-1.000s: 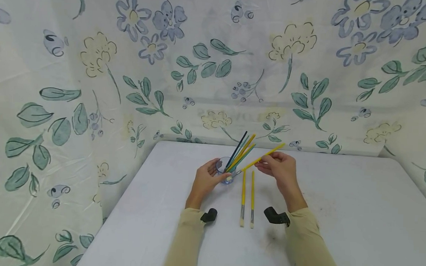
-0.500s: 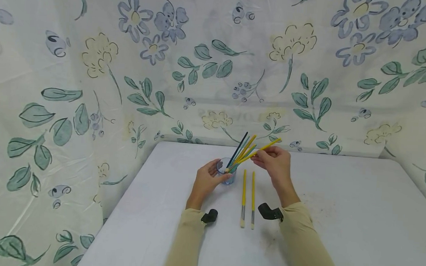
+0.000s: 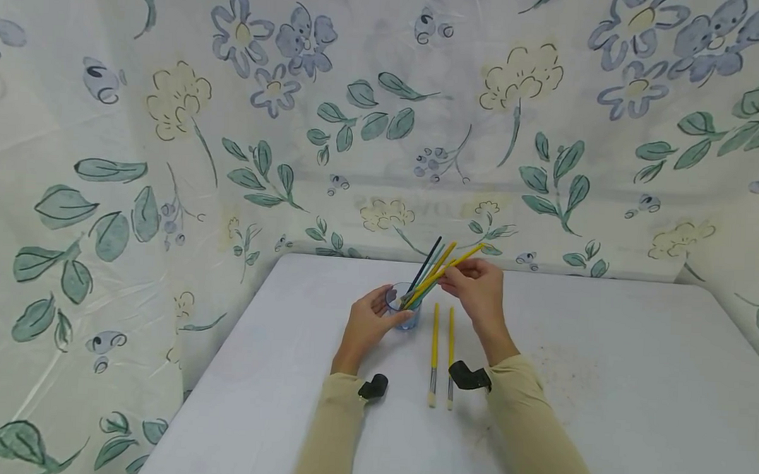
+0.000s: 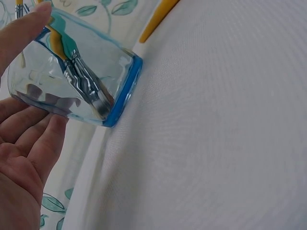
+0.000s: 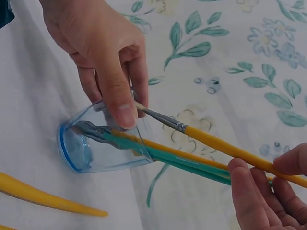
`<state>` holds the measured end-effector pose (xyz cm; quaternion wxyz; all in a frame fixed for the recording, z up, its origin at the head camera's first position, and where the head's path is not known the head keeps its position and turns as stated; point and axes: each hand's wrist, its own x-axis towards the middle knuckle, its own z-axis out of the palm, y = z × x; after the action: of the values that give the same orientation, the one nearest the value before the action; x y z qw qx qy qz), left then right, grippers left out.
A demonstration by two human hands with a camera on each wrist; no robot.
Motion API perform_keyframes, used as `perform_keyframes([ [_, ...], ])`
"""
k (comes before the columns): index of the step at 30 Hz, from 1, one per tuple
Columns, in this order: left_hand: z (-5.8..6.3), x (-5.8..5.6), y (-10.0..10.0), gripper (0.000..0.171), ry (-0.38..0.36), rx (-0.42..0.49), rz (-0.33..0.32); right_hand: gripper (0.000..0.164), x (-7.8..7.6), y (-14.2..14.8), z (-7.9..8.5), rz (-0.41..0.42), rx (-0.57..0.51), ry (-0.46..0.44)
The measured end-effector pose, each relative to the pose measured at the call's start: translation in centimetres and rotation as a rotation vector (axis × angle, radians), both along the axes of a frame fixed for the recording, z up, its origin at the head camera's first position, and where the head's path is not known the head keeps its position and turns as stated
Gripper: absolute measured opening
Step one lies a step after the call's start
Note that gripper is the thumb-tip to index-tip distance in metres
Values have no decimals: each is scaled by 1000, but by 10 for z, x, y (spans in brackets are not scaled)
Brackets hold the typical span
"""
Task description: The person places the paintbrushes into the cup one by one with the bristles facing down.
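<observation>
My left hand (image 3: 368,325) grips a clear blue-tinted glass (image 5: 82,146), thumb on one side and fingers on the other. Several paintbrushes (image 5: 192,167) with green, yellow and dark blue handles lean in it, bristle end down, as the left wrist view (image 4: 88,88) confirms. Beside the glass, my right hand (image 3: 479,291) pinches a yellow paintbrush (image 5: 216,142) by its handle. That brush slants, its bristles at the glass rim by my left thumb; how far inside they reach I cannot tell.
Two more yellow paintbrushes, a left one (image 3: 435,345) and a right one (image 3: 452,325), lie side by side on the white table (image 3: 251,401), bristles towards me. My right wrist camera (image 3: 469,376) partly covers the right one. A floral cloth (image 3: 370,152) hangs behind.
My right hand has moved left, bringing the pinched yellow paintbrush from outside the glass to its rim among the other handles. My left hand stays on the glass.
</observation>
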<state>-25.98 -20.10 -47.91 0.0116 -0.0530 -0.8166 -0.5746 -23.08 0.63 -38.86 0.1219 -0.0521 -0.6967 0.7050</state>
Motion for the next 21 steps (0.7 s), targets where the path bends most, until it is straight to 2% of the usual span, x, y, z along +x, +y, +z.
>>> perform_keyframes([
  [6, -1, 0, -1, 88, 18, 21, -11, 25, 0, -6, -1, -14, 22, -25],
  [21, -2, -1, 0, 86, 39, 6, -4, 25, -10, -14, -12, -11, 47, -31],
])
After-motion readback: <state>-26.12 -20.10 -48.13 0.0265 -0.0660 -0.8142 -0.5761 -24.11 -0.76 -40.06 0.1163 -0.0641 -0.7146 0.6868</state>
